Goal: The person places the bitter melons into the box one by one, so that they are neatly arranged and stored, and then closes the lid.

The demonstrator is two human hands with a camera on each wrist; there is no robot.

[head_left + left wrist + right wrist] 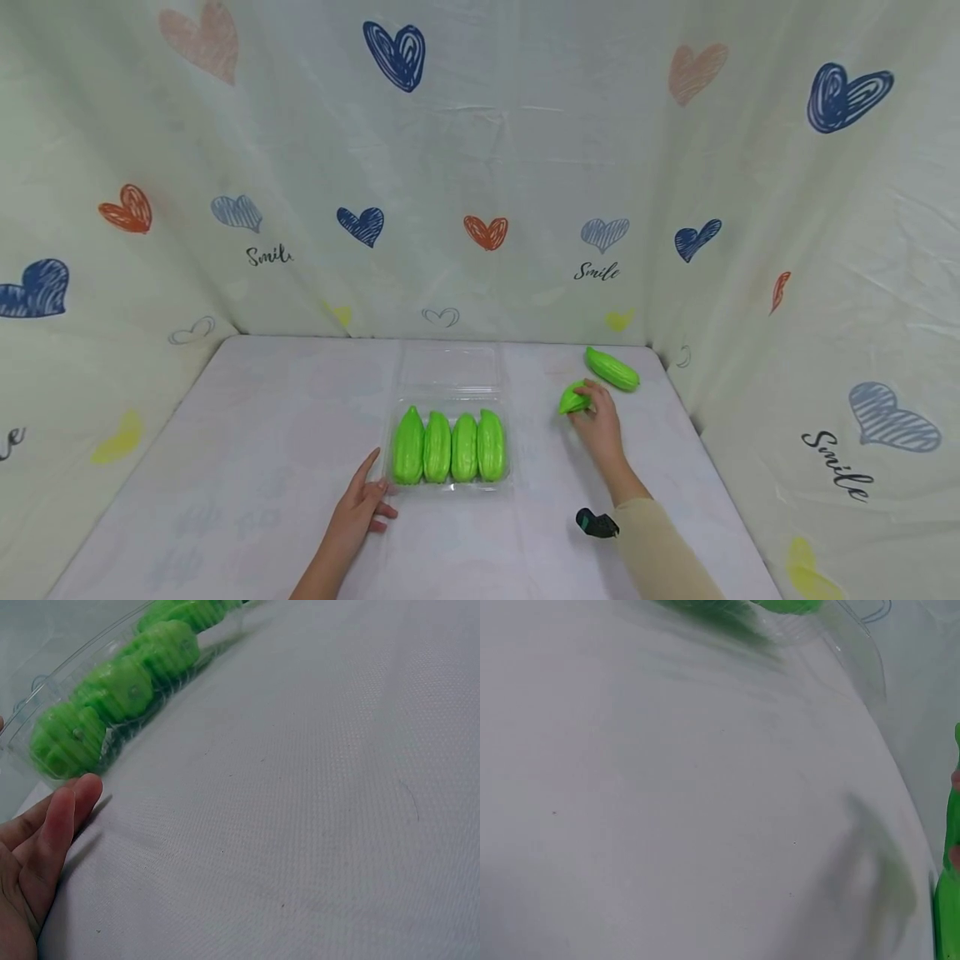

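Where the right hand (602,425) grips, fruit (573,400) partly hides.

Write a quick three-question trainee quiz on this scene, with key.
1. Multiple choice: how many green items lie inside the clear container?
A) two
B) four
C) six

2. True or false: the container's lid is closed over its contents.

3. Short answer: which hand holds a green item, and where is the other hand?

Key:
1. B.
2. False; the lid is open at the container's far side.
3. The right hand holds it; the left hand is at the container's near-left corner.
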